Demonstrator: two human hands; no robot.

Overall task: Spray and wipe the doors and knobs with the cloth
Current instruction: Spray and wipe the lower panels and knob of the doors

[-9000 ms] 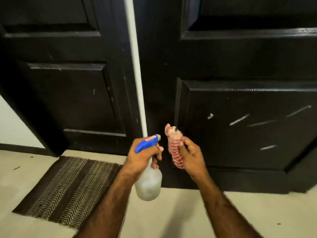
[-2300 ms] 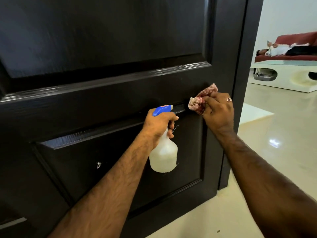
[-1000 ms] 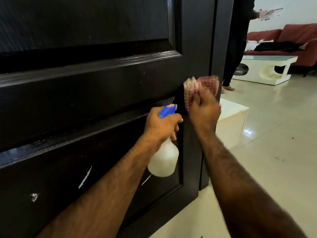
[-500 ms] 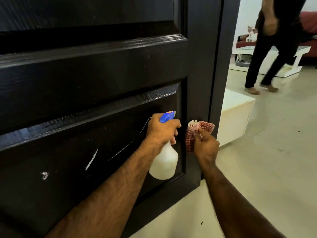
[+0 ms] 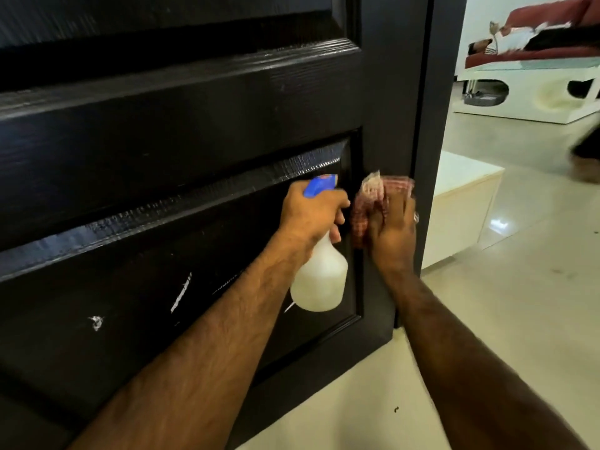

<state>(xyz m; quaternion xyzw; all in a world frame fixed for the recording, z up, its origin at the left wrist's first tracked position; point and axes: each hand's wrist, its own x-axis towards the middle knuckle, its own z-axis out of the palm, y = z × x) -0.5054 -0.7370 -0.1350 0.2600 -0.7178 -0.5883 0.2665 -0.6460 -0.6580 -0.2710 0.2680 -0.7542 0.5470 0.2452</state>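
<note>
A black panelled door (image 5: 194,102) fills the left and middle of the head view, with white scratches on its lower panel. My left hand (image 5: 311,216) grips the neck of a white spray bottle (image 5: 319,280) with a blue trigger head, held close to the lower panel. My right hand (image 5: 391,232) presses a bunched red-and-white checked cloth (image 5: 370,199) against the door's right stile, near its free edge. No knob shows in this view.
Past the door's edge lies a glossy cream floor (image 5: 526,303). A low white block (image 5: 461,203) stands just beyond the door. Farther back are a white glass-topped table (image 5: 532,92) and a red sofa (image 5: 526,43). A person's foot (image 5: 587,160) blurs at the right edge.
My right hand and cloth have moved up a little on the stile after sliding down it. The walking person has passed to the right, almost out of view. The bottle hand stays put.
</note>
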